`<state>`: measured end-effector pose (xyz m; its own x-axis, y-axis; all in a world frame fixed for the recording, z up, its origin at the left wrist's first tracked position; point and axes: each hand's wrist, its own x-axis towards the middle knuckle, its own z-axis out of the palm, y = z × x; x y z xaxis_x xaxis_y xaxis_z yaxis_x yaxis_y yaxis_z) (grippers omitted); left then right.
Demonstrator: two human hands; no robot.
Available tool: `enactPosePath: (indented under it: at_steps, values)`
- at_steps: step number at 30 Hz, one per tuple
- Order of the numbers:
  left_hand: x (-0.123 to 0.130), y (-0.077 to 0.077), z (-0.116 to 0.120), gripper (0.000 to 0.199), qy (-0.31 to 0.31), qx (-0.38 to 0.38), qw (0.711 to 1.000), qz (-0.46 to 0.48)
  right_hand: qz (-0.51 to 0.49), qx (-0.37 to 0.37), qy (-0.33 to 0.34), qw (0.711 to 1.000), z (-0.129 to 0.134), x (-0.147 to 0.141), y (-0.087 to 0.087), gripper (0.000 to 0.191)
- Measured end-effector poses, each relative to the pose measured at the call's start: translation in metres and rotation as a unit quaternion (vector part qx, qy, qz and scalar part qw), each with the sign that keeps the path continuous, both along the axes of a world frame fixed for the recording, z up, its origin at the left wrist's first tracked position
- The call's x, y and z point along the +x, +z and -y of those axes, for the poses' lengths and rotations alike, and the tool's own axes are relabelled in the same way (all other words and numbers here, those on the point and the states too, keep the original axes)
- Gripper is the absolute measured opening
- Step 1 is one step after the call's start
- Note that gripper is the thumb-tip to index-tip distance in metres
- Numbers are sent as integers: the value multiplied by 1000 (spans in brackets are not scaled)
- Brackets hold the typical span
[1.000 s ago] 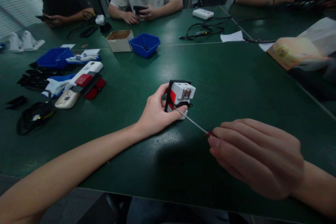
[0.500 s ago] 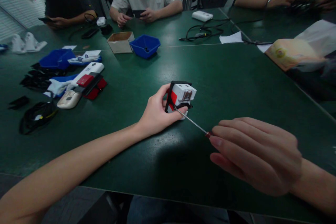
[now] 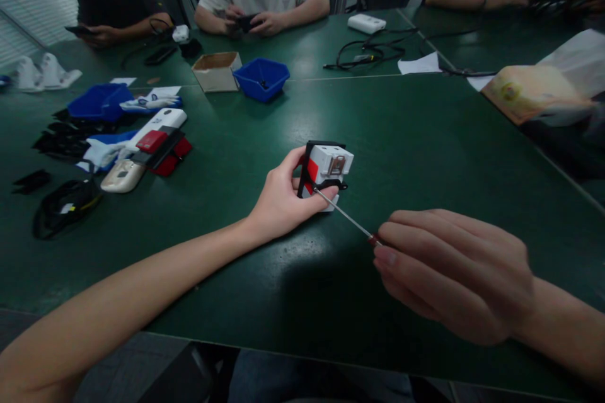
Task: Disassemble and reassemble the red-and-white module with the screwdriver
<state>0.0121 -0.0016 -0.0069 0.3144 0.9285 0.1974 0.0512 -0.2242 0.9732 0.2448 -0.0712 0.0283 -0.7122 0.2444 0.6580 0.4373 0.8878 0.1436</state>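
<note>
Steadying the block (image 3: 320,165) looks like the left grip's (image 3: 278,201) job: thumb across the near lower side, fingers wrapping behind the black frame (image 3: 305,167) around it, closed on both. Right grip (image 3: 458,267) is closed around the screwdriver (image 3: 347,216) handle; only a dark red collar pokes out past the fingers. Shaft slopes up and left, tip at the frame's lower corner, just beside the left thumb. Can't tell if it's seated in a screw.

Block sits mid-bench (image 3: 401,132), tilted, straight ahead of the wearer. Can't tell if its underside touches the bench. Angle probably chosen so that corner faces the driver and the shaft gets a straight line in. Left forearm lies low along the bench, likely as a brace against the push.

Blue tray (image 3: 262,92) holds small dark bits, beyond the block, beside the carton (image 3: 222,79); likely parked there for reach without crowding the work. Gloves, a white slab (image 3: 165,121) and a red case (image 3: 154,140) are heaped left.

Labels: nothing readable. Block has a red patch, no legible text. White slab carries a dark mark, too small. Packet (image 3: 529,91) at right is printed, wording blurred. Cable coil (image 3: 66,208) has a yellow-white tag, unreadable.
</note>
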Motion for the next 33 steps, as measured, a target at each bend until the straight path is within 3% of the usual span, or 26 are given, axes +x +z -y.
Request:
enactPosePath:
  at_steps: [18,24,29,33]
  values:
    - [-1,-1,-2,63,9,-5,1000,-10,25,-9,2,1000,-8,7,0,15]
    - [-9,-6,-20,54,57,-53,996,50,2,-28,-43,999,-32,4,-21,19]
    - [-33,13,-54,56,138,-81,984,79,20,-206,-86,975,-48,0,-39,29]
    - [-59,43,-89,43,225,-18,973,54,34,-268,-78,960,-49,-2,-41,30]
